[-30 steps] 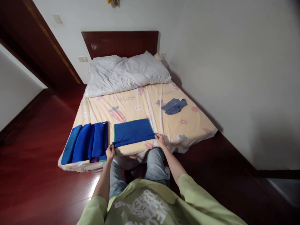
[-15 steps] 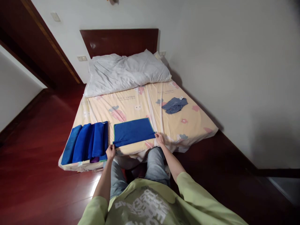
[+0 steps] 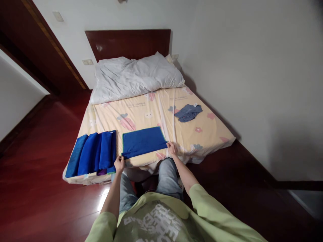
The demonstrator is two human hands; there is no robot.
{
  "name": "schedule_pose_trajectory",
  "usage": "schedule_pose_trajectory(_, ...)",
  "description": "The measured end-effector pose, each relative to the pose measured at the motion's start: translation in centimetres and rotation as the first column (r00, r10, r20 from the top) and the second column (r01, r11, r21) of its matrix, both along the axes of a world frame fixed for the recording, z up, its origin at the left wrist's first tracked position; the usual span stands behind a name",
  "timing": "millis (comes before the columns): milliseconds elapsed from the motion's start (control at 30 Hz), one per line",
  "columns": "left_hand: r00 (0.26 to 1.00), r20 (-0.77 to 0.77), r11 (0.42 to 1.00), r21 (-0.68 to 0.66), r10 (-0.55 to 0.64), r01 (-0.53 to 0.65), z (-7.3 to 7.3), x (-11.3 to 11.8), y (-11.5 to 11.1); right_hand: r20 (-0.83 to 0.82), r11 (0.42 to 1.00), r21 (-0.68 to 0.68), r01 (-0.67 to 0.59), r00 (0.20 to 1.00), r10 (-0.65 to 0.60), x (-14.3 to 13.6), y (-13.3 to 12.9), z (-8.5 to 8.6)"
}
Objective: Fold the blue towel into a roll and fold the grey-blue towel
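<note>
A blue towel (image 3: 143, 142) with a green edge lies flat on the bed, its near side partly creased. My left hand (image 3: 119, 163) is closed on its near left corner, and my right hand (image 3: 171, 148) pinches the near right corner. The near edge runs straight between both hands. Left of it, close to my left hand, several folded or rolled blue towels (image 3: 88, 153) lie side by side, with a bit of purple cloth (image 3: 101, 172) showing under them.
A crumpled grey-blue garment (image 3: 188, 113) lies on the right part of the patterned bed sheet (image 3: 151, 112). A white quilt or pillow (image 3: 136, 78) is heaped before the dark wooden headboard (image 3: 131, 43). My legs stand against the bed's near edge.
</note>
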State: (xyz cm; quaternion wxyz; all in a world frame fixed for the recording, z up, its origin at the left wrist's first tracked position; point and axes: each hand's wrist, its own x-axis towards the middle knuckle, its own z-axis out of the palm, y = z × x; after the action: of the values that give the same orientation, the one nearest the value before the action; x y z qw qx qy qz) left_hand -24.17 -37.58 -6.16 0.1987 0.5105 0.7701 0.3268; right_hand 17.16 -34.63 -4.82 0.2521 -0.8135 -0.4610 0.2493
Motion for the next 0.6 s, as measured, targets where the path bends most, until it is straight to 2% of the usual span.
schedule_pose_trajectory(167,0.999,-0.019,0.999,0.038,0.033,-0.032,-0.34,0.6,-0.29,0.05,0.999,0.019,-0.038,0.998,0.037,-0.24,0.12,0.12)
schedule_pose_trajectory(433,0.999,-0.028,0.998,0.054,0.035,-0.034,-0.69,0.41,0.0,0.066,1.0,0.0,-0.017,0.998,0.017,-0.2,0.0,-0.08)
schedule_pose_trajectory(600,0.999,-0.036,0.997,0.067,0.035,-0.033,-0.81,0.36,0.07,-0.01,0.997,0.07,-0.013,1.0,0.014,0.11,0.12,-0.46)
